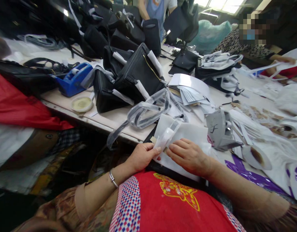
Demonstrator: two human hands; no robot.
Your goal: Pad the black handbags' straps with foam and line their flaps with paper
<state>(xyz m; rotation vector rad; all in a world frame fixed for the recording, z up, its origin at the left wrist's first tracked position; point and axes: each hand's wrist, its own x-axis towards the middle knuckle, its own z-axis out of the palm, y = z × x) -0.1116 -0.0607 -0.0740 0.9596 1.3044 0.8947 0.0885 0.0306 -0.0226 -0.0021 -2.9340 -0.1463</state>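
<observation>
— What do the two hands have?
— The left hand (pixel 143 156) is closed in a pinch on one wrapped strap (pixel 166 138). The right hand (pixel 189 156) is half curled, fingertips beside that strap; I can't tell whether they grip it.
— Where's the strap?
— Above white sheeting (pixel 190 131), at the near edge of the tabletop (pixel 105 119).
— And the other things, counted?
— One blue dispenser (pixel 72 81), one grey dispenser (pixel 219 130), one round dish (pixel 82 104), one black bag with a gold zip (pixel 136 72). At least two co-workers (pixel 242 45) are beyond.
</observation>
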